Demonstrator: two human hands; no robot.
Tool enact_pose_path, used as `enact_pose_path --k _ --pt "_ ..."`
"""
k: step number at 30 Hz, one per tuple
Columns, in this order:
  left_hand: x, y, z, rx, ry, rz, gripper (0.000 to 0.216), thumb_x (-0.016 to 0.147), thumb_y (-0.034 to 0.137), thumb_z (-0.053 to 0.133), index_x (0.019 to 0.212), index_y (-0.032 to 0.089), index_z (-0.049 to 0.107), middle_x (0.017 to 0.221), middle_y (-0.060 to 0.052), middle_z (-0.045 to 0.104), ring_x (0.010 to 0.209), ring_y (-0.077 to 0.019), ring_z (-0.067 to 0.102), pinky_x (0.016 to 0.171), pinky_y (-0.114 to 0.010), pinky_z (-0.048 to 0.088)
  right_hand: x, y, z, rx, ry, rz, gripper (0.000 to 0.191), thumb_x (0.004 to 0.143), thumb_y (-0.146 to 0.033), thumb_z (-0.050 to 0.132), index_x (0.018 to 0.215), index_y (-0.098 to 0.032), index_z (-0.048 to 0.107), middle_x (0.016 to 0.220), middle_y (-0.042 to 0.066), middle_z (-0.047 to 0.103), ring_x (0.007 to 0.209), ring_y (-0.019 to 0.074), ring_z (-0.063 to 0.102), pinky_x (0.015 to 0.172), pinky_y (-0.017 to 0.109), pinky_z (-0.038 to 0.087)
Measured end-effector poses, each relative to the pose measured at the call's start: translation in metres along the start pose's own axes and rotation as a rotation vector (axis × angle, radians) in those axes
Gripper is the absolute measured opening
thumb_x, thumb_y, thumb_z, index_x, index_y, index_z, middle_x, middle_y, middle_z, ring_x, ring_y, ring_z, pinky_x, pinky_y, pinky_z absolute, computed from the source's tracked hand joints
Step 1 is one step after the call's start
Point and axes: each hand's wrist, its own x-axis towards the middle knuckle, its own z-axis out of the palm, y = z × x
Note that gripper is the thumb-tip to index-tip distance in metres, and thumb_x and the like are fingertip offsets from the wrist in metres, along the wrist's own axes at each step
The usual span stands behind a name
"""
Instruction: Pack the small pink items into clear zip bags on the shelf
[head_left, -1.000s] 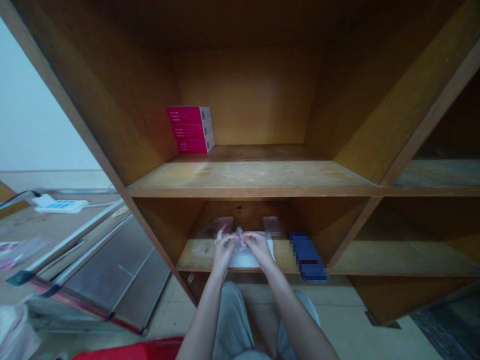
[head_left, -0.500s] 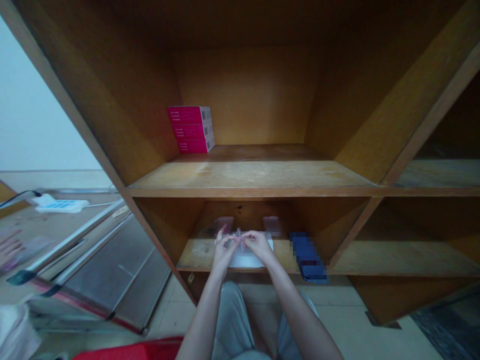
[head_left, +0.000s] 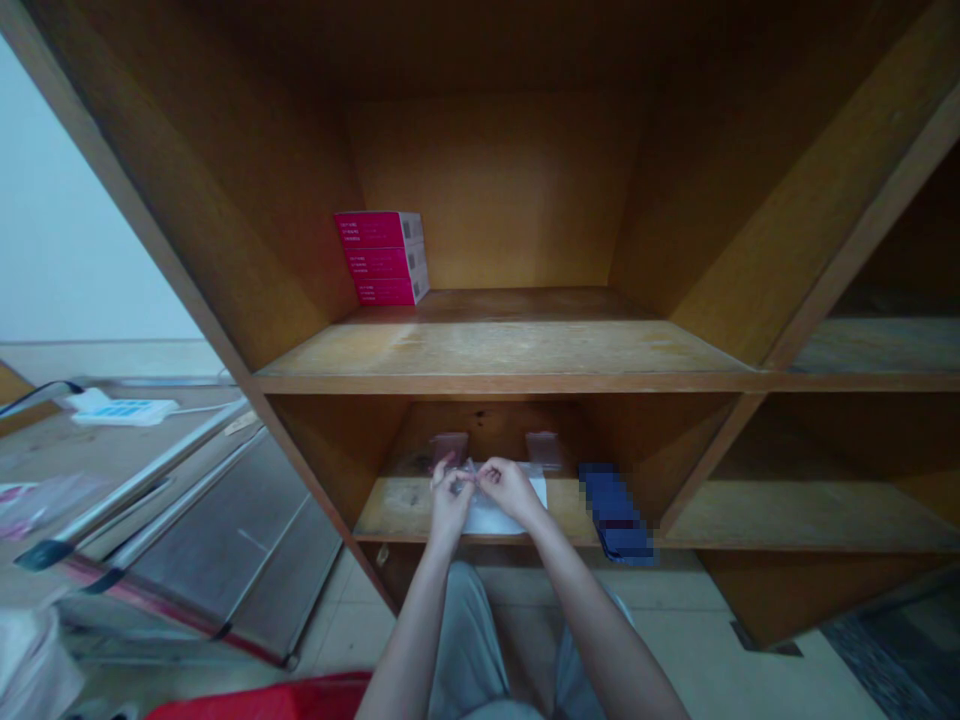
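My left hand [head_left: 450, 505] and my right hand [head_left: 508, 487] are together over a white sheet [head_left: 495, 520] on the lower shelf. Both pinch a small clear plastic bag [head_left: 471, 466], their fingertips nearly touching. Most of the bag is hidden by my fingers, and what it contains cannot be made out. Behind my left hand lies a clear packet [head_left: 450, 446] with a pinkish tint; a second clear packet [head_left: 543, 450] lies behind my right hand. To the right is a dark blue blurred-out object [head_left: 615, 512], reaching past the shelf's front edge.
Pink-and-white boxes [head_left: 382, 262] are stacked on the upper shelf [head_left: 510, 348]. At left, a metal-framed cart [head_left: 217, 520] holds a white power strip [head_left: 124, 410] and plastic bags [head_left: 52, 500]. Something red [head_left: 277, 698] is on the floor below.
My right hand has shifted slightly left, bringing the fingertips closer together. Less of the clear bag shows between them. Another person's hand at the far left has gone out of view.
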Motion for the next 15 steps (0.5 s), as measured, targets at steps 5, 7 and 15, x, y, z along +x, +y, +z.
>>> enact_pose_path --k 5,7,15 --pt "-0.0018 0.0003 0.0053 -0.002 0.078 -0.021 0.009 0.064 0.015 0.053 0.056 0.017 0.056 0.114 -0.007 0.047 0.112 -0.0235 0.040 0.097 -0.041 0.025 0.0007 -0.0025 0.0027 -0.173 0.087 0.030 0.010 0.066 -0.012 0.051 0.061 -0.016 0.058 0.060 0.001 0.061 0.055 0.0106 0.053 0.053 0.018 0.037" --pt "-0.0016 0.0001 0.0057 -0.022 0.121 -0.027 0.011 0.063 0.014 0.052 0.052 0.016 0.053 0.113 -0.007 0.047 0.111 -0.0230 0.041 0.097 -0.039 0.026 0.0012 -0.0010 0.0030 -0.257 0.160 0.056 0.010 0.065 -0.011 0.051 0.059 -0.016 0.057 0.057 0.001 0.059 0.054 0.0110 0.052 0.052 0.018 0.036" --pt "0.0009 -0.0054 0.0029 -0.015 0.118 -0.068 0.011 0.066 0.019 0.051 0.057 0.016 0.055 0.110 -0.007 0.046 0.111 -0.0214 0.041 0.097 -0.035 0.027 0.0005 0.0018 -0.0015 -0.328 0.180 0.012 0.012 0.068 -0.011 0.048 0.072 -0.016 0.058 0.067 0.004 0.061 0.062 0.0141 0.055 0.059 0.022 0.040"
